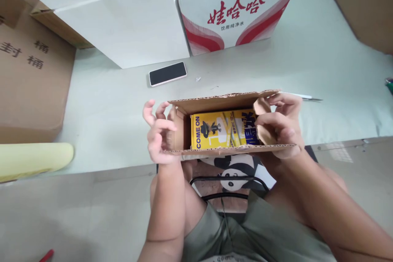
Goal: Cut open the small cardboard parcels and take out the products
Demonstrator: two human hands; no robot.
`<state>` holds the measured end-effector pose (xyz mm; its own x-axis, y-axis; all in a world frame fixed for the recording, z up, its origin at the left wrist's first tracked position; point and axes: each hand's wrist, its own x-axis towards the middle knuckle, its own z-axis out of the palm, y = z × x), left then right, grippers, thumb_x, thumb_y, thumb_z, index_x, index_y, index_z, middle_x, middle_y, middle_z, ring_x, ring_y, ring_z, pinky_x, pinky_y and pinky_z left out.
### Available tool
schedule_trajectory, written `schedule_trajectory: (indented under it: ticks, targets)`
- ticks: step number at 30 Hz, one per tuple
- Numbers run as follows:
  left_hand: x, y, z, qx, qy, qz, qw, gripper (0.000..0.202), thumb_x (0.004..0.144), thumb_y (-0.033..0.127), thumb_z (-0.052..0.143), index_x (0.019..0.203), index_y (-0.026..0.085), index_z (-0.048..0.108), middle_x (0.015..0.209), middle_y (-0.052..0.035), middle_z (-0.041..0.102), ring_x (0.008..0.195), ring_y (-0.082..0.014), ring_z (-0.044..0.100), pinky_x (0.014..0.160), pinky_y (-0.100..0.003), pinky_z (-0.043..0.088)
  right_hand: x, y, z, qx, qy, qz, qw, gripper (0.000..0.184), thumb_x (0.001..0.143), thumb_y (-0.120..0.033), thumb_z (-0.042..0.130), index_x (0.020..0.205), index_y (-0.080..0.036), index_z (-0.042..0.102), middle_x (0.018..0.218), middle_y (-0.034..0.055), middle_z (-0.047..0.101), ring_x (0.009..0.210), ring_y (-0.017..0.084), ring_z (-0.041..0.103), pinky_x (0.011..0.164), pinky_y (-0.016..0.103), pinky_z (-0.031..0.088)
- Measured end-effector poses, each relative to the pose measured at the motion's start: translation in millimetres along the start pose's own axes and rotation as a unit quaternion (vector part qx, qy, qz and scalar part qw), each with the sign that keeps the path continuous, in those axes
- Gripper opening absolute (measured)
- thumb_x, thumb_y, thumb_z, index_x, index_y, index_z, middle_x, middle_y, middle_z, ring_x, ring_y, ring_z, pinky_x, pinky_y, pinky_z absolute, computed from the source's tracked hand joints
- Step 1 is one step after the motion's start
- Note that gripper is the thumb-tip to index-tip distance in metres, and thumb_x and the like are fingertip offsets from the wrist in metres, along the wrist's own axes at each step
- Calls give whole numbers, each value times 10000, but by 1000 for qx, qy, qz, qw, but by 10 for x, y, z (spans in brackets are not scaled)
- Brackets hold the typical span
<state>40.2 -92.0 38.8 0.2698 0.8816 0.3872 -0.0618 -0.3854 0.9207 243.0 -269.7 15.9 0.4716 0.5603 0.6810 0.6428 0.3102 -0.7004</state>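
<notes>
The head view is showing an open cardboard box [215, 102] sitting near the centre of the frame, at the near edge of the pale green worktop [107, 110]; whether it is resting there or being held just above cannot be told. Inside, yellow packaging [211, 131] is lying with "COME ON" printed at its left end and is filling most of the visible interior, leaving a narrow gap by the left wall. Whether it is one pack or several is unclear.

The person's left hand [159, 143] is gripping the box's left end with curled fingers. The right hand [287, 125] is gripping the right end, its fingers bending over the brown end flaps [266, 135] and partly hiding the contents.

A phone [168, 74] is lying beyond the box, below a plain white carton [123, 24] and a red-lettered white carton [230, 12] at the top. Brown cartons are standing at the upper left [30, 86] and upper right [365, 4]; what these cartons are holding is not showing.
</notes>
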Motion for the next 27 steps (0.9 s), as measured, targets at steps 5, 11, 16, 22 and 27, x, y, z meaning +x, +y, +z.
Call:
schedule_trajectory:
  ticks: [5, 11, 16, 22, 27]
  targets:
    - [90, 76, 31, -32, 129, 9, 991, 441, 798, 618, 461, 619, 230, 351, 1109, -117, 575, 1104, -316, 622, 952, -511, 595, -66, -16, 104, 5, 69, -35, 997, 415, 1010, -473, 336, 877, -244, 655, 1158, 81, 432, 1094, 264, 533, 1005, 552, 494]
    - [175, 622, -91, 10, 114, 213, 970, 119, 694, 314, 566, 630, 226, 516, 711, -1, 508, 564, -138, 513, 547, -309, 461, -126, -28, 93, 18, 41, -33, 998, 256, 998, -374, 383, 1007, -281, 622, 1213, 74, 430, 1166, 263, 514, 1067, 525, 473]
    - [273, 1570, 178, 351, -266, 88, 893, 186, 852, 289, 577, 688, 261, 661, 739, -5, 712, 699, -196, 651, 654, -345, 513, -104, -39, 121, 17, 43, -57, 997, 227, 976, -308, 402, 1051, -252, 608, 1258, 88, 405, 1196, 253, 496, 1073, 502, 483]
    - [570, 1470, 696, 664, -483, -173, 544, 475, 853, 615, 515, 617, 223, 642, 758, -79, 752, 770, -286, 689, 705, -371, 475, -164, 17, 175, 10, 52, -58, 997, 319, 1007, -419, 362, 1155, -252, 590, 1346, 109, 375, 1349, 282, 450, 1150, 553, 451]
    - [548, 1242, 872, 646, -511, -210, 526, 484, 858, 602, 485, 576, 216, 562, 728, -100, 700, 746, -269, 641, 670, -360, 419, -216, 147, 188, 52, -36, -43, 997, 694, 831, -784, 577, 1361, -342, 501, 1640, 74, 140, 1550, 354, 305, 1247, 618, 367]
